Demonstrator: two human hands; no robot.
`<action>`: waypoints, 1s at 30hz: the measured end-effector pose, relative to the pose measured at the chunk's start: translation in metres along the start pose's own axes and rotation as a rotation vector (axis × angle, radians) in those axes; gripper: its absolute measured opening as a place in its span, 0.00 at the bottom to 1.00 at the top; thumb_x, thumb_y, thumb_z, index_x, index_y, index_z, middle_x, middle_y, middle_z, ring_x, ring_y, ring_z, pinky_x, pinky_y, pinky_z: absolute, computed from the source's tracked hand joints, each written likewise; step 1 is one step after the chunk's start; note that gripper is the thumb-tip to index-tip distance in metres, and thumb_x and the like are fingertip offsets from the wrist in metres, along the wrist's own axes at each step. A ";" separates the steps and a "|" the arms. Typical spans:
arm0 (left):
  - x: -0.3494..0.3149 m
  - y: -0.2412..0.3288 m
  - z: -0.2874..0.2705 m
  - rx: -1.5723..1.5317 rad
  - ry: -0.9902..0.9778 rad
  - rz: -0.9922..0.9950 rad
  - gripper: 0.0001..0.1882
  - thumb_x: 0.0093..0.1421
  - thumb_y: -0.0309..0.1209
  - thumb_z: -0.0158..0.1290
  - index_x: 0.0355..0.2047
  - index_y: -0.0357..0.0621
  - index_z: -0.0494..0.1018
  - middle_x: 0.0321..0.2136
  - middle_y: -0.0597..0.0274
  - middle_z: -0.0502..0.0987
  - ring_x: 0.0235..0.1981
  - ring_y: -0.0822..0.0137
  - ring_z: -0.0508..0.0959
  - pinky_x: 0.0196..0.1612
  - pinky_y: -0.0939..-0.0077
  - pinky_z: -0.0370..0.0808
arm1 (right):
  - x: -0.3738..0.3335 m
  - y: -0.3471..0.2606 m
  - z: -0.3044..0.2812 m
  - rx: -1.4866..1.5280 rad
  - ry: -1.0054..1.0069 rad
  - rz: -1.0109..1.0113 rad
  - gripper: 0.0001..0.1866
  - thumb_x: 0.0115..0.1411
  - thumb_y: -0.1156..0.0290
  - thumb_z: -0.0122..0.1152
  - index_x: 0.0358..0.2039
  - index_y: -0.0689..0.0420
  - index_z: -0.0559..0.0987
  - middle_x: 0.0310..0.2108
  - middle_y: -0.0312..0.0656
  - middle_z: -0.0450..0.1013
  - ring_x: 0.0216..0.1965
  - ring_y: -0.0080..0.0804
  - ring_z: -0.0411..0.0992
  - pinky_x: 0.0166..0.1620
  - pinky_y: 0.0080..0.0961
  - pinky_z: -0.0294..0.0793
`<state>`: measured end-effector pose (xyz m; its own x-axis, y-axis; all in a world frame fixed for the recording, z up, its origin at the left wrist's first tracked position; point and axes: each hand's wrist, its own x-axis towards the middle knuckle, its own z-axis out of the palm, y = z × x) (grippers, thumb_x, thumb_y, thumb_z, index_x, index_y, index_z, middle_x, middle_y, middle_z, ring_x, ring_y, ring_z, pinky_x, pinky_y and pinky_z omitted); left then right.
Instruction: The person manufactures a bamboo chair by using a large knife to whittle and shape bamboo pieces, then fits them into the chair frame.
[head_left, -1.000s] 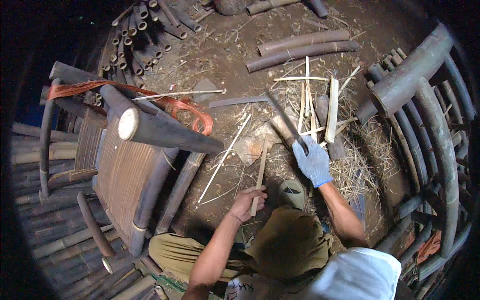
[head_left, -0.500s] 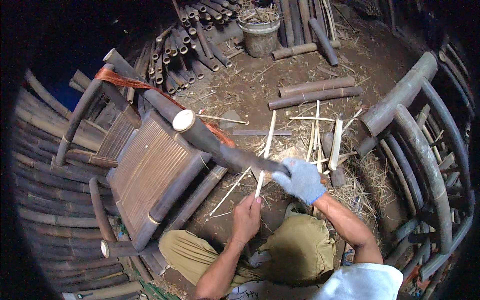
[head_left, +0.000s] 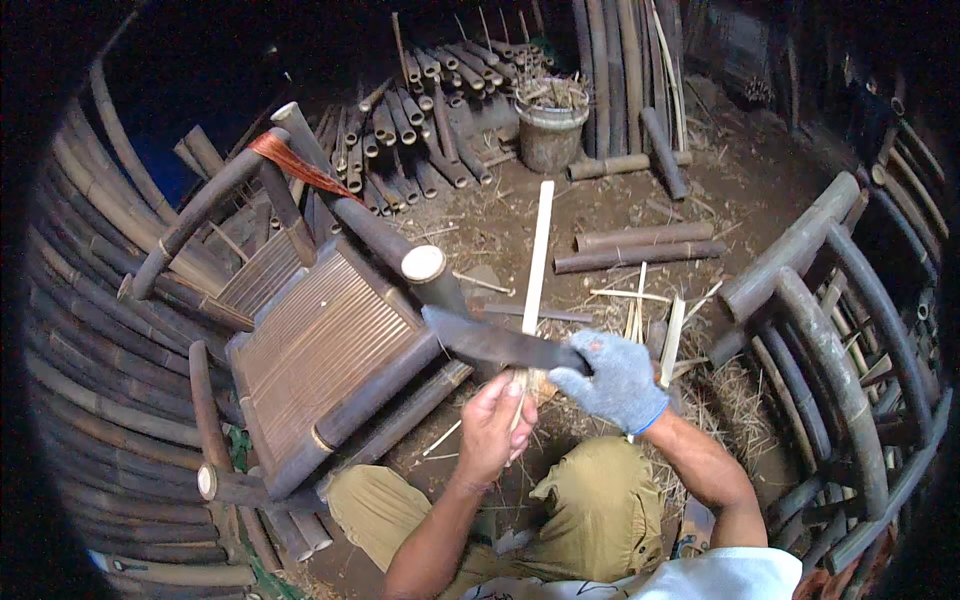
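Note:
My bare left hand (head_left: 497,418) is closed around the lower end of a pale bamboo strip (head_left: 539,255), which stands out away from me. In my right hand (head_left: 618,378), covered by a grey-blue glove, is the handle of a broad dark knife (head_left: 490,340). Its blade points left and crosses the strip just beyond my left fingers. Whether the edge cuts into the strip, I cannot tell. To the left stands a bamboo chair (head_left: 320,345) with a slatted seat and an orange band (head_left: 300,165) tied on its frame.
A second bamboo frame (head_left: 835,370) stands at the right. Split strips (head_left: 673,340) and shavings litter the ground, with two bamboo lengths (head_left: 640,255) beyond. Farther back are a bucket of scraps (head_left: 552,135) and a pile of cut poles (head_left: 410,125). More poles (head_left: 110,400) line the left.
The knife, blurred earlier, now shows clearly, its blade higher across the strip. My left hand has its fingers turned more toward me. The whole view has tilted upward a little.

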<state>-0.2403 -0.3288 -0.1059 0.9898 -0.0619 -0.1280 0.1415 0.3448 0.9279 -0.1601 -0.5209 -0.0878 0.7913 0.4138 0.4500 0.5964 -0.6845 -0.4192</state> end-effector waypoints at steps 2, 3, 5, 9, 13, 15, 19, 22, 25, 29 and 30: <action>0.003 0.013 0.015 0.054 0.039 0.047 0.21 0.73 0.36 0.43 0.63 0.42 0.65 0.23 0.70 0.70 0.14 0.83 0.63 0.14 0.88 0.60 | 0.005 -0.002 -0.003 -0.046 0.060 -0.027 0.23 0.55 0.44 0.65 0.29 0.54 0.78 0.24 0.48 0.76 0.27 0.51 0.77 0.30 0.43 0.74; 0.002 0.019 0.023 0.080 0.061 0.071 0.22 0.73 0.36 0.43 0.63 0.42 0.65 0.23 0.70 0.70 0.14 0.83 0.63 0.14 0.88 0.60 | 0.011 -0.001 -0.007 -0.057 0.086 -0.007 0.24 0.56 0.44 0.64 0.29 0.54 0.77 0.23 0.48 0.75 0.27 0.51 0.76 0.30 0.43 0.74; -0.010 0.014 0.026 0.087 0.073 0.135 0.22 0.73 0.35 0.43 0.65 0.44 0.64 0.20 0.71 0.69 0.12 0.83 0.61 0.11 0.87 0.59 | 0.023 0.006 -0.013 -0.059 0.168 0.007 0.24 0.57 0.43 0.63 0.30 0.54 0.77 0.22 0.48 0.75 0.26 0.51 0.76 0.29 0.43 0.74; -0.032 0.001 0.012 0.085 0.035 0.123 0.23 0.72 0.33 0.44 0.65 0.43 0.63 0.20 0.71 0.69 0.14 0.83 0.63 0.14 0.88 0.61 | 0.047 0.013 -0.027 -0.114 0.283 0.050 0.23 0.58 0.44 0.61 0.32 0.53 0.78 0.25 0.50 0.77 0.28 0.52 0.77 0.32 0.43 0.75; -0.079 -0.017 -0.006 0.203 -0.013 0.131 0.22 0.72 0.33 0.44 0.64 0.39 0.64 0.19 0.69 0.71 0.13 0.82 0.65 0.14 0.85 0.63 | 0.091 0.089 -0.044 -0.157 0.426 0.072 0.16 0.67 0.56 0.52 0.37 0.56 0.80 0.34 0.55 0.77 0.36 0.53 0.77 0.38 0.43 0.76; -0.090 0.000 -0.025 0.020 0.006 0.132 0.19 0.72 0.32 0.44 0.59 0.37 0.67 0.23 0.66 0.72 0.16 0.79 0.69 0.17 0.83 0.68 | 0.102 0.091 -0.045 -0.240 0.403 -0.123 0.10 0.64 0.69 0.51 0.40 0.61 0.75 0.38 0.55 0.73 0.44 0.50 0.72 0.43 0.43 0.71; -0.012 0.026 -0.047 0.001 0.417 0.897 0.12 0.66 0.27 0.52 0.49 0.37 0.70 0.31 0.67 0.71 0.29 0.79 0.70 0.29 0.85 0.68 | 0.090 -0.045 -0.036 0.622 -0.043 0.272 0.16 0.63 0.61 0.58 0.26 0.61 0.72 0.22 0.37 0.68 0.26 0.27 0.67 0.31 0.31 0.67; 0.019 0.066 -0.048 -0.007 0.479 0.907 0.08 0.62 0.23 0.55 0.41 0.39 0.68 0.31 0.69 0.70 0.31 0.79 0.69 0.33 0.83 0.69 | 0.079 -0.096 -0.014 0.752 -0.220 0.259 0.19 0.61 0.57 0.61 0.24 0.60 0.74 0.21 0.32 0.69 0.25 0.20 0.66 0.27 0.25 0.66; 0.012 0.072 -0.043 0.158 0.521 0.999 0.09 0.61 0.24 0.57 0.40 0.42 0.69 0.31 0.66 0.73 0.30 0.78 0.71 0.34 0.81 0.71 | 0.084 -0.140 -0.005 0.933 -0.260 0.398 0.18 0.63 0.56 0.60 0.24 0.56 0.75 0.19 0.32 0.68 0.21 0.19 0.65 0.24 0.23 0.64; 0.005 0.047 -0.050 0.789 0.428 1.263 0.26 0.56 0.24 0.60 0.56 0.40 0.69 0.41 0.52 0.76 0.43 0.62 0.77 0.47 0.68 0.75 | 0.095 -0.126 0.014 1.259 -0.098 0.461 0.14 0.63 0.58 0.62 0.27 0.53 0.73 0.18 0.31 0.67 0.18 0.21 0.65 0.22 0.21 0.65; 0.002 0.035 -0.062 0.770 0.371 1.184 0.29 0.57 0.24 0.60 0.60 0.41 0.66 0.44 0.51 0.76 0.45 0.61 0.77 0.49 0.67 0.75 | 0.095 -0.123 0.014 1.315 -0.134 0.478 0.14 0.63 0.59 0.62 0.27 0.52 0.72 0.18 0.31 0.67 0.17 0.22 0.66 0.21 0.21 0.65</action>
<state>-0.2324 -0.2588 -0.0951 0.4835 0.1774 0.8572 -0.6654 -0.5618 0.4915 -0.1559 -0.3894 -0.0042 0.9129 0.4081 0.0097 -0.1014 0.2498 -0.9630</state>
